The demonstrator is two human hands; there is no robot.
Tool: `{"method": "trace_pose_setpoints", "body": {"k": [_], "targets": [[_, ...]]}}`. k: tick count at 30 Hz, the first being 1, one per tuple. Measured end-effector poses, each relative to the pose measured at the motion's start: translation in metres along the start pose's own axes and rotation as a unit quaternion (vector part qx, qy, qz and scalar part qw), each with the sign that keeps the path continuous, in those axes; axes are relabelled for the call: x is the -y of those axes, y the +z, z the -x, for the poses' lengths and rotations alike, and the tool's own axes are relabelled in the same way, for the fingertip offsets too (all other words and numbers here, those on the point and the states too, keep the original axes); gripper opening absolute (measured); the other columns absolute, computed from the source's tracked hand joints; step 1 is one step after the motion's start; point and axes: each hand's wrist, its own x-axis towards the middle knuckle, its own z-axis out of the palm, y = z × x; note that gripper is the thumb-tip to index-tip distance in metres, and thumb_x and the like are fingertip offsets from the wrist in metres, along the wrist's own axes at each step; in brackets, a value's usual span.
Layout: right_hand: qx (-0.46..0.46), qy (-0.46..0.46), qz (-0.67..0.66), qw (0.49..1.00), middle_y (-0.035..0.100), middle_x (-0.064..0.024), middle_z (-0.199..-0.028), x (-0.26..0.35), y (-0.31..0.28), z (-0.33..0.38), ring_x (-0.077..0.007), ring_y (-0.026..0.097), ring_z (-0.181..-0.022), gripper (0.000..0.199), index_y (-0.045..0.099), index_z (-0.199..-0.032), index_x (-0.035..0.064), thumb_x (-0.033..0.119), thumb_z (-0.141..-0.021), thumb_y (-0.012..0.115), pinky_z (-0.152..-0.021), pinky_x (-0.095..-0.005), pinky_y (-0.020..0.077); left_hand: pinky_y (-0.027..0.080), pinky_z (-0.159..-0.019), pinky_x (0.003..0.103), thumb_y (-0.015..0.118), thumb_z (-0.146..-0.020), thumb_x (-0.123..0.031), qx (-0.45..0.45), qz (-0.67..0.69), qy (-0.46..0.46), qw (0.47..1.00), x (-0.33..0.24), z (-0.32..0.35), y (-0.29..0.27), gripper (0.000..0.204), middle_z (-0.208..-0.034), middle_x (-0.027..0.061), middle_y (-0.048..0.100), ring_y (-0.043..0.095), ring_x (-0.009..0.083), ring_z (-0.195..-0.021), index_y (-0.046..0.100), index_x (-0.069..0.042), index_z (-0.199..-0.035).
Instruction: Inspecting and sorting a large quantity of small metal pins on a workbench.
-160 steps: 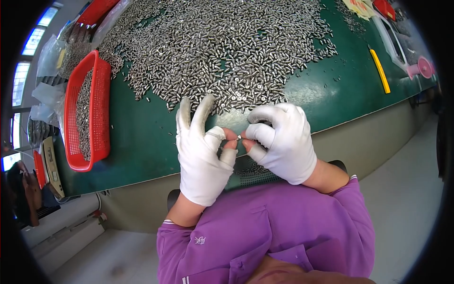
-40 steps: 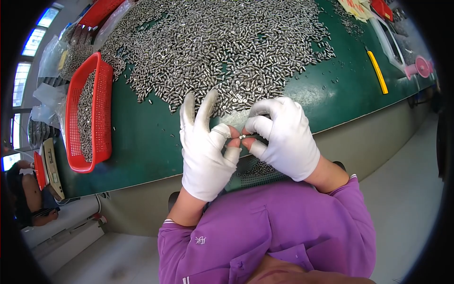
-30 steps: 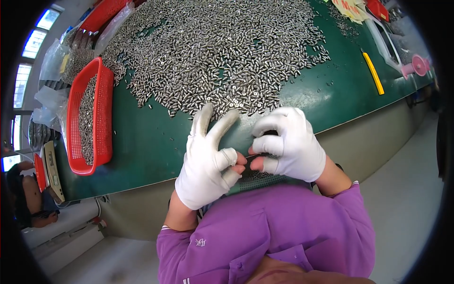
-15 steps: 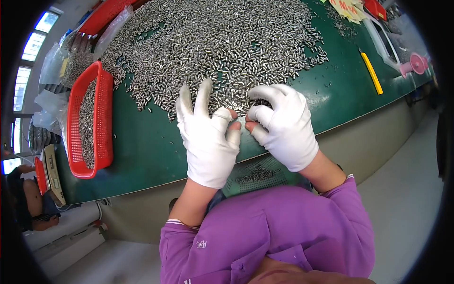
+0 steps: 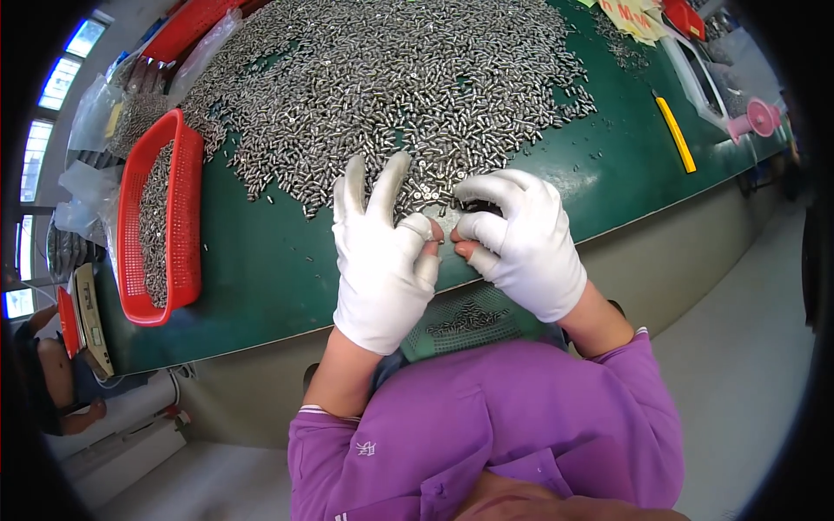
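Head view: left hand (image 5: pixel 382 260) and right hand (image 5: pixel 521 243) are meeting fingertips at the pile of metal pins (image 5: pixel 391 87)'s near edge; whether they are pinching anything, cannot tell.

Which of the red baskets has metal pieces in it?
The long red basket at the person's left on the green table; the other red ones at the far edge show none.

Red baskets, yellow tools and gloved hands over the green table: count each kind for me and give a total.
Red basket holding small metal parts, plus a second red basket at the far edge: 2
Yellow bar-shaped tool: 1
White-gloved hands, left hand and right hand: 2
Total: 5
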Motion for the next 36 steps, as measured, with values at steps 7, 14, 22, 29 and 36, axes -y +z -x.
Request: {"method": "trace_pose_setpoints", "body": {"k": [7,14,22,29,36], "targets": [[0.026,-0.03,-0.027,0.999,0.066,-0.0055,-0.112,-0.001,-0.002,-0.001,-0.0291,0.064,-0.096,0.023,0.069,-0.085,0.0112,0.017,-0.067,0.082,-0.079,-0.0435,0.0521,0.038,-0.11,0.059,0.075,-0.072,-0.001,-0.002,0.021,0.02,1.0,0.004,0.008,0.0,0.02,-0.152,0.0207,0.049,0.038,0.0556,-0.141,0.062,-0.009,-0.084],[0.047,0.05,-0.029,0.997,0.065,-0.0014,-0.122,-0.001,-0.002,0.007,-0.0301,0.061,-0.111,0.025,0.069,-0.089,0.0178,0.019,-0.068,0.084,-0.092,-0.045,0.0481,0.036,-0.11,0.064,0.076,-0.074,-0.009,-0.006,0.005,-0.009,1.0,0.002,0.017,-0.002,0.015,-0.149,0.0214,0.048,0.038,0.0565,-0.137,0.064,-0.007,-0.084],[0.02,0.006,-0.011,1.0,0.066,-0.0039,-0.111,0.003,0.005,0.001,-0.0277,0.063,-0.1,0.02,0.069,-0.085,0.0132,0.02,-0.07,0.08,-0.084,-0.0428,0.0497,0.039,-0.108,0.059,0.075,-0.082,-0.013,-0.01,-0.014,-0.003,1.0,0.001,0.016,0.001,0.018,-0.153,0.0233,0.047,0.039,0.0572,-0.14,0.059,-0.01,-0.09],[0.015,0.016,-0.023,0.999,0.066,-0.0048,-0.11,0.009,0.009,0.0,-0.0279,0.063,-0.099,0.021,0.069,-0.085,0.0125,0.022,-0.071,0.08,-0.083,-0.043,0.0496,0.038,-0.112,0.059,0.075,-0.081,-0.011,-0.041,-0.017,-0.027,0.999,0.002,0.016,0.005,0.022,-0.151,0.0223,0.048,0.04,0.057,-0.139,0.059,-0.011,-0.096],[0.006,0.033,-0.01,0.999,0.068,-0.0043,-0.105,0.013,0.014,-0.003,-0.0273,0.063,-0.096,0.018,0.069,-0.082,0.0115,0.021,-0.071,0.079,-0.082,-0.0425,0.0502,0.039,-0.112,0.059,0.076,-0.076,-0.007,-0.038,-0.01,-0.028,0.999,0.004,0.015,0.005,0.028,-0.15,0.0222,0.05,0.04,0.0568,-0.14,0.059,-0.011,-0.097]]}}
